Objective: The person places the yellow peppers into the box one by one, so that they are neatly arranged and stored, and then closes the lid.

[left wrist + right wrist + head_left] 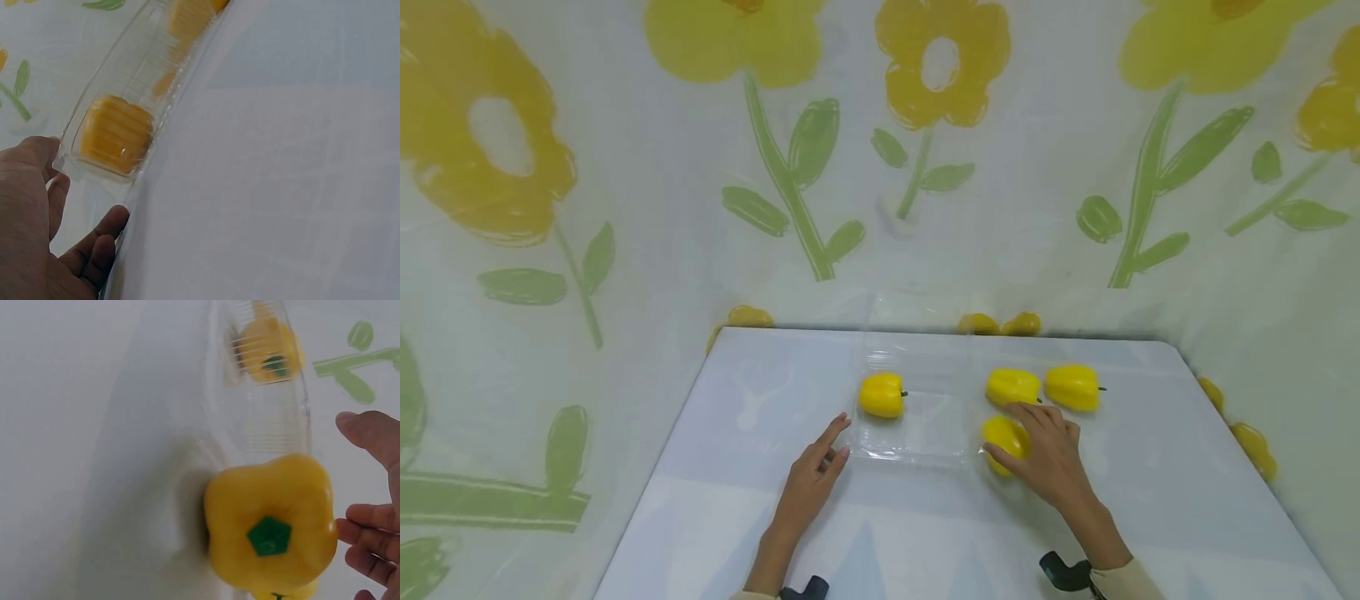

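Two peppers (1043,387) crowd behind; table (737,517) front open

No readable text, labels, brands or numbers anywhere: peppers, clear tray, counter, flowered backdrop all unmarked.

A clear, ribbed plastic tray (925,446) is catching glossy highlights along its thin moulded rim. Four smooth yellow bell peppers with a waxy plastic-like sheen are showing: one (882,394) lying in the tray and a nearer one (270,526) bearing a matt green stem cap. The pale counter (737,517) is looking smooth and matt. A soft, slightly creased cloth backdrop (625,208), printed with yellow flowers, is hanging behind.
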A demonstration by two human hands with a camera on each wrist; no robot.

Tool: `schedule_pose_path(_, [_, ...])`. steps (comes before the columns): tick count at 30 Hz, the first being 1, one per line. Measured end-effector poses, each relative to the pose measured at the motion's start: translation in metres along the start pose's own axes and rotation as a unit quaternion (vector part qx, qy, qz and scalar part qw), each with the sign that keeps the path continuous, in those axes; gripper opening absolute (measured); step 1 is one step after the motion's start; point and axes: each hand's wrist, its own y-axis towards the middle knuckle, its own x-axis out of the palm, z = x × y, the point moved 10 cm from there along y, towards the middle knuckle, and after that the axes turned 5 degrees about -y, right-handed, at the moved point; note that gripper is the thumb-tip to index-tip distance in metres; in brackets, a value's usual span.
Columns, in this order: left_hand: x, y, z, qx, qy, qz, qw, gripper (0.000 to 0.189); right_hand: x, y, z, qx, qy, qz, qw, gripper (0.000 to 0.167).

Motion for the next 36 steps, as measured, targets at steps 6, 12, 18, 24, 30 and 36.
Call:
schedule_pose_path(6, [0.0, 0.001, -0.002, 0.005, 0.005, 0.003, 1.0, 0.048, 0.001, -0.014, 0.01, 0.023, -0.026, -0.018, 0.9992, 0.078])
schedule_pose_path(12, [-0.002, 0.003, -0.003, 0.003, 0.006, 0.003, 1.0, 0.049, 0.002, -0.02, 0.014, 0.025, -0.033, -0.001, 0.9992, 0.078])
schedule_pose_path(18, [0.0, 0.002, -0.003, -0.004, 0.002, -0.001, 1.0, 0.049, 0.003, -0.023, 0.017, 0.025, -0.039, 0.007, 0.9989, 0.074])
schedule_pose_path(24, [0.002, 0.0, -0.004, 0.003, 0.001, -0.001, 1.0, 0.049, 0.004, -0.024, 0.018, 0.018, -0.035, 0.01, 0.9992, 0.068])
schedule_pose_path(30, [0.001, 0.0, -0.003, 0.013, 0.004, 0.001, 0.9999, 0.051, -0.003, -0.023, 0.018, 0.012, -0.029, 0.016, 0.9994, 0.066])
schedule_pose_path(36, [0.001, 0.0, -0.004, 0.008, 0.009, 0.001, 0.9999, 0.052, -0.015, -0.021, 0.021, 0.01, -0.014, 0.024, 0.9996, 0.063])
